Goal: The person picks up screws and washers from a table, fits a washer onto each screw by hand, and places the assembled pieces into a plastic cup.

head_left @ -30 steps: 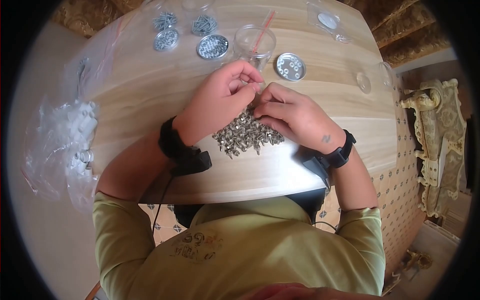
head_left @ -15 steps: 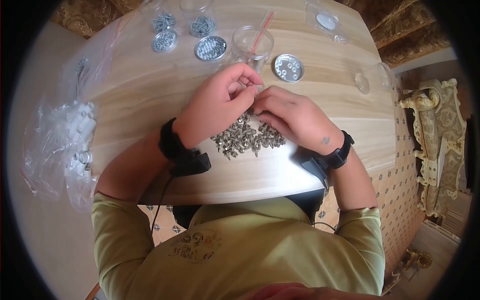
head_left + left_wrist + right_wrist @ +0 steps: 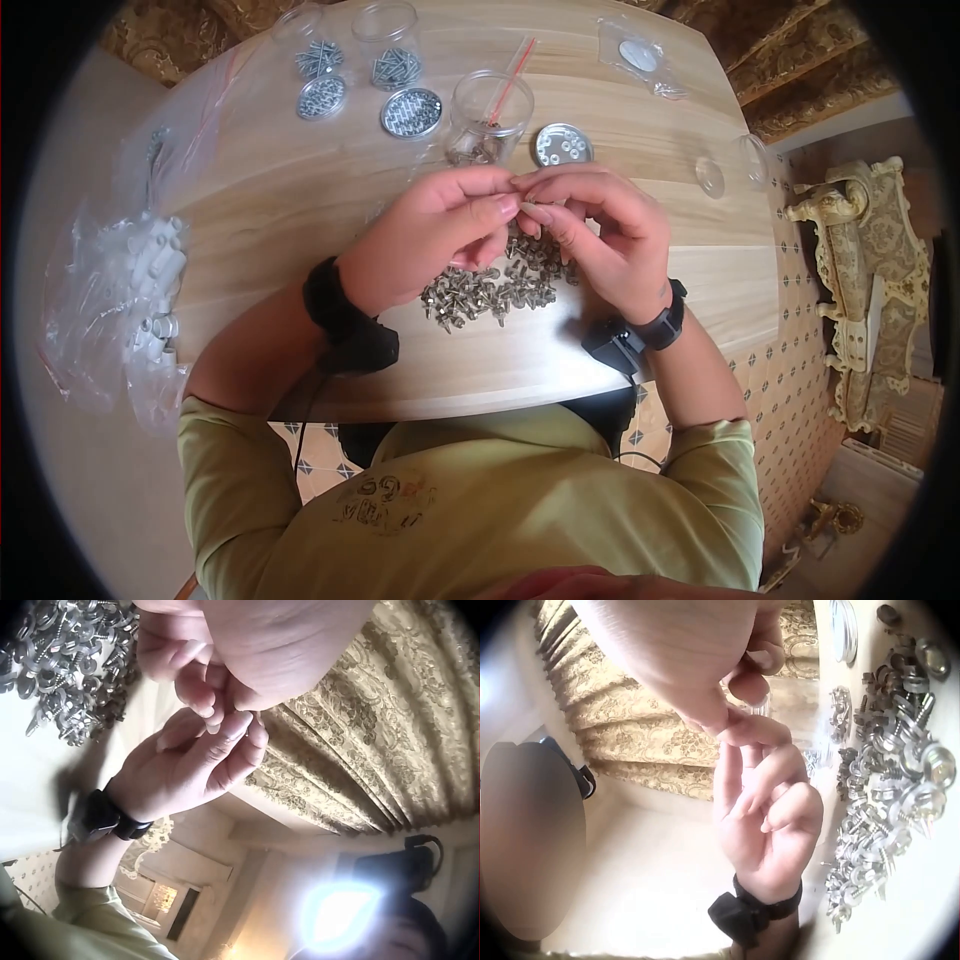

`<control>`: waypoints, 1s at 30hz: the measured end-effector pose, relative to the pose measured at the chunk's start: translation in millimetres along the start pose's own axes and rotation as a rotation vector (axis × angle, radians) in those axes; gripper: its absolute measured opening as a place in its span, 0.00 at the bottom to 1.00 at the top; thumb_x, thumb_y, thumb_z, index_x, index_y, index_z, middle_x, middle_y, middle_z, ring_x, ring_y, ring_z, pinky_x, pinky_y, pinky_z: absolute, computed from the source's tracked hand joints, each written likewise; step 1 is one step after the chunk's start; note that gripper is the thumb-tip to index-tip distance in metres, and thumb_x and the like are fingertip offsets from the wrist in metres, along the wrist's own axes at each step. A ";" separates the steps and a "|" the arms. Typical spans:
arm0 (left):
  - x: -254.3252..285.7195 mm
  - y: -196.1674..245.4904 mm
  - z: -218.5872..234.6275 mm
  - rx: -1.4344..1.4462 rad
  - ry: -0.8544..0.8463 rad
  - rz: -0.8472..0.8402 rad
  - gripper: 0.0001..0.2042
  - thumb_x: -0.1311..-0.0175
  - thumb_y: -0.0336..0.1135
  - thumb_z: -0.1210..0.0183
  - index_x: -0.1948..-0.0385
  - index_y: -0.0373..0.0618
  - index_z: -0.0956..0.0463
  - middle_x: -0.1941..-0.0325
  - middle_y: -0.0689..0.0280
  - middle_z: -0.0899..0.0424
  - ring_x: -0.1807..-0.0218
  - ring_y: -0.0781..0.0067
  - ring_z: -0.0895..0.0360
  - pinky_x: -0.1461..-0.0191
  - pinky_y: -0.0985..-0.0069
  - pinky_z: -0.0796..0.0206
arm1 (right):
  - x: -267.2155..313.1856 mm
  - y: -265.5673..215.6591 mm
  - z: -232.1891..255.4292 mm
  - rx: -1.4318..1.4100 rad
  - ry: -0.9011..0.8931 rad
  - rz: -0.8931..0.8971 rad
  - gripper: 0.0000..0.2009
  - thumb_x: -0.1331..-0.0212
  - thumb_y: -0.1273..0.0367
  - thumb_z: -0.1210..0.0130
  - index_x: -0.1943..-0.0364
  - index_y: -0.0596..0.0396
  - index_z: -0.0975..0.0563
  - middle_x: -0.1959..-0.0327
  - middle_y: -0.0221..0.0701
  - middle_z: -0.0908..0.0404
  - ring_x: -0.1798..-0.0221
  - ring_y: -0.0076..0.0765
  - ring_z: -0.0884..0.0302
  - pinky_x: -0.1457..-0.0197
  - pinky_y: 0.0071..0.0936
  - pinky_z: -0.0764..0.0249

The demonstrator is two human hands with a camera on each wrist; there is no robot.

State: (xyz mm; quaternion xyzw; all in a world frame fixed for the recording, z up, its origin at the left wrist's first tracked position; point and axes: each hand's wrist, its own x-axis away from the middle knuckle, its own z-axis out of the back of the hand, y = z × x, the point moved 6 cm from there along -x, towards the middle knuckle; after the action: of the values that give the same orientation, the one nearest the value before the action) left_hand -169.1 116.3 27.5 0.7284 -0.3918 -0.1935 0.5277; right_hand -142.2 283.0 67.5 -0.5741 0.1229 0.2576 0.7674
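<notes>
Over a pile of screws with washers [image 3: 485, 295] my left hand [image 3: 425, 230] and right hand [image 3: 610, 225] meet fingertip to fingertip. Thumbs and forefingers of both pinch a small metal piece [image 3: 248, 734], mostly hidden between them; I cannot tell its exact kind. In the right wrist view the left hand [image 3: 769, 817] has its other fingers loosely curled, while the right hand [image 3: 682, 652] comes in from above. Part of the pile [image 3: 889, 795] shows beside them, with washers seated under the screw heads.
Beyond the hands stands a clear jar [image 3: 492, 100] with some screws and a red-edged plastic strip. Lids of small rings [image 3: 563, 147] and nuts [image 3: 411, 113] lie near it. Farther back are jars of screws [image 3: 397, 68]. A bag of white plastic fittings [image 3: 150, 270] lies left.
The right hand has turned, lifting its fingers from the pile to meet the left fingertips. The left hand has shifted slightly lower, and the view has tilted a little.
</notes>
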 end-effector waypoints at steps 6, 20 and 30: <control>-0.3 3.7 0.3 0.037 0.054 -0.043 0.13 0.20 0.33 0.50 0.46 0.35 0.22 0.59 0.67 0.15 0.70 0.90 0.31 0.71 0.88 0.43 | 0.8 2.6 4.0 0.022 0.108 0.016 0.07 0.42 0.79 0.31 0.60 0.59 0.14 0.56 0.31 0.15 0.69 0.17 0.25 0.66 0.17 0.28; -3.1 -0.7 10.5 -0.085 0.159 -0.035 0.10 0.23 0.29 0.44 0.47 0.36 0.20 0.59 0.64 0.12 0.71 0.89 0.31 0.68 0.87 0.38 | -1.2 -6.3 0.0 0.315 -0.056 0.037 0.09 0.41 0.80 0.33 0.57 0.59 0.15 0.57 0.32 0.17 0.66 0.24 0.20 0.64 0.21 0.24; -2.8 -9.8 5.5 -0.159 0.214 0.015 0.10 0.22 0.29 0.45 0.47 0.35 0.23 0.59 0.65 0.14 0.69 0.86 0.27 0.64 0.86 0.32 | 0.0 -5.9 -7.6 0.468 -0.118 0.079 0.11 0.45 0.77 0.32 0.58 0.55 0.18 0.64 0.32 0.22 0.67 0.39 0.20 0.64 0.32 0.21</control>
State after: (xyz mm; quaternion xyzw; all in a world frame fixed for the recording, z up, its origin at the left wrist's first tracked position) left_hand -171.0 116.4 16.1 0.6976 -0.3223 -0.1412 0.6241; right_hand -138.2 274.5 69.9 -0.3592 0.1566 0.2850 0.8748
